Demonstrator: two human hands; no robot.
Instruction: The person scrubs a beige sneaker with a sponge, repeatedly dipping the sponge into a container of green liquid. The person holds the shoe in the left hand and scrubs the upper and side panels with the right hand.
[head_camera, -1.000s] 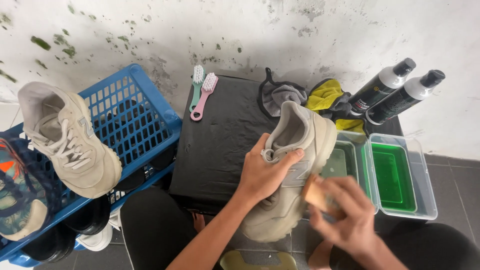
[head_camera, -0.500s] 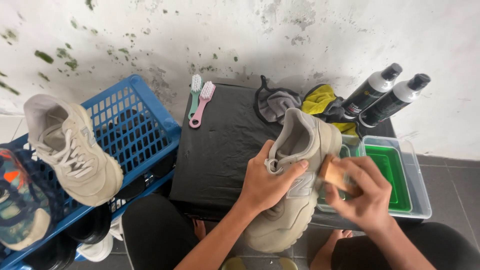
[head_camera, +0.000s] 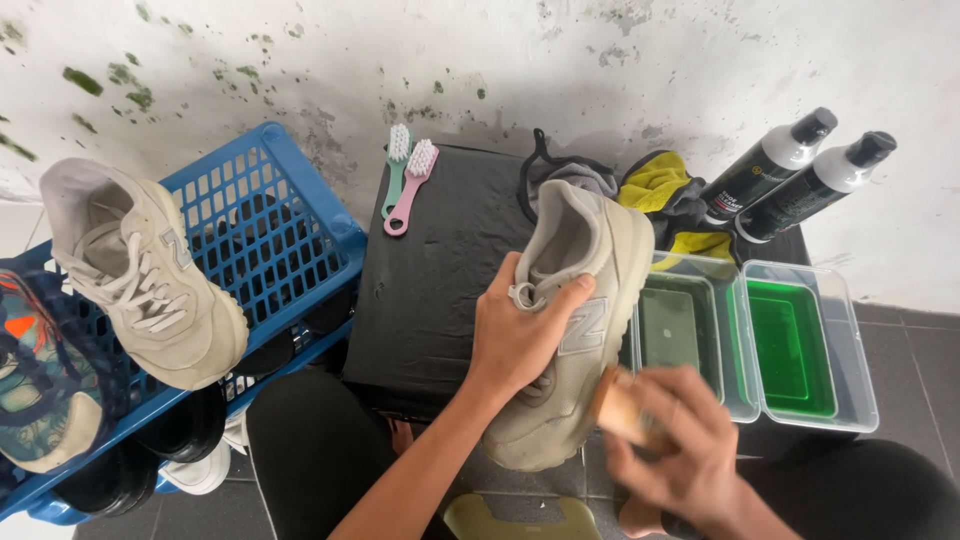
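Honestly, my grip was the weak point: my left hand (head_camera: 520, 335) was clamped over the tongue and lace area of the pale beige suede trainer (head_camera: 565, 320), thumb on one side and fingers curled round the other, with the shoe tilted up over the front edge of the black plastic-covered box (head_camera: 440, 270). My right hand (head_camera: 680, 455) was closed round a small tan wooden-backed brush (head_camera: 620, 408), pressed against the trainer's side near the sole; the hand was blurred, so I could not tell how tightly the fingers were wrapped.

I judged that a hard stroke could twist the shoe out of my left hand and drop it onto the grey tiles. The brush hand was also near the two clear plastic tubs of green liquid (head_camera: 760, 345), and a wide swing could knock one and spill it.

Counting: one trainer in hand and one matching beige trainer (head_camera: 140, 275) resting on the blue slatted plastic basket (head_camera: 270, 240); two small hand brushes, one mint and one pink (head_camera: 405, 185), side by side; two black-and-white bottles (head_camera: 800, 175) leaning on the wall; two tubs; a grey rag and a yellow cloth (head_camera: 655, 185) bunched behind the shoe
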